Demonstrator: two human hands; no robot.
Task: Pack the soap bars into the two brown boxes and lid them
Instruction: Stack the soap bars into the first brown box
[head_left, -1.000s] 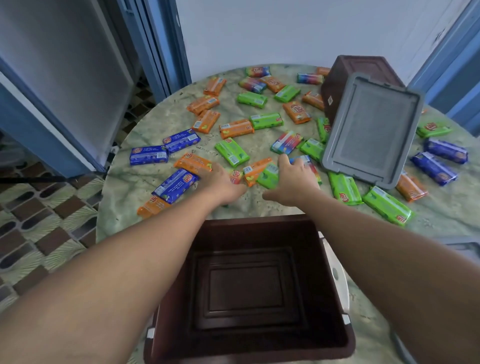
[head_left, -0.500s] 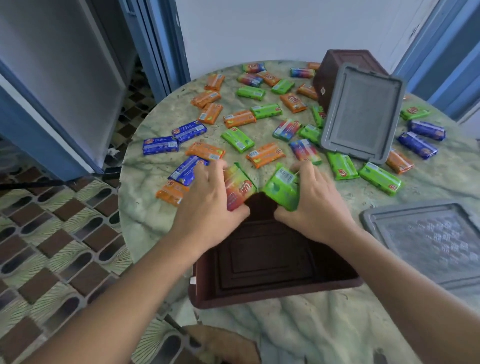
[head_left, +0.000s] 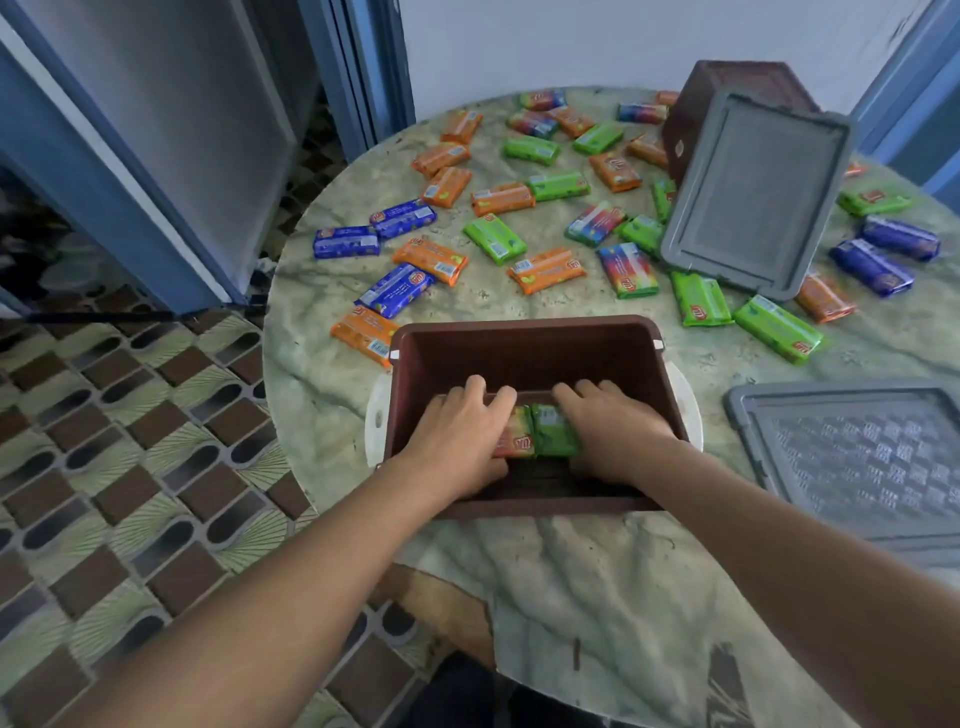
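Hands are both down inside the near brown box (head_left: 524, 343): the left hand (head_left: 457, 441) grips a multicoloured soap bar (head_left: 515, 439) and the right hand (head_left: 615, 434) grips a green soap bar (head_left: 556, 430), fingers curled over each, the two bars side by side and touching near the box floor. Whether they rest on the floor I cannot tell. The rest of the soap bars (head_left: 545, 270) lie scattered over the round table (head_left: 597, 571) beyond the box (most of the work, by my reckoning, lies ahead). The second brown box (head_left: 691, 104) stands tipped at the far side, with a grey lid (head_left: 753, 192) leaning against it; another grey lid (head_left: 852, 457) lies flat to the right.

The likely trouble is sloppy placement: bars let go askew in the middle would waste room, later rows could ride up, and the lid might then fail to seat. The near box also sits close to the table edge, so a push could shove it off.
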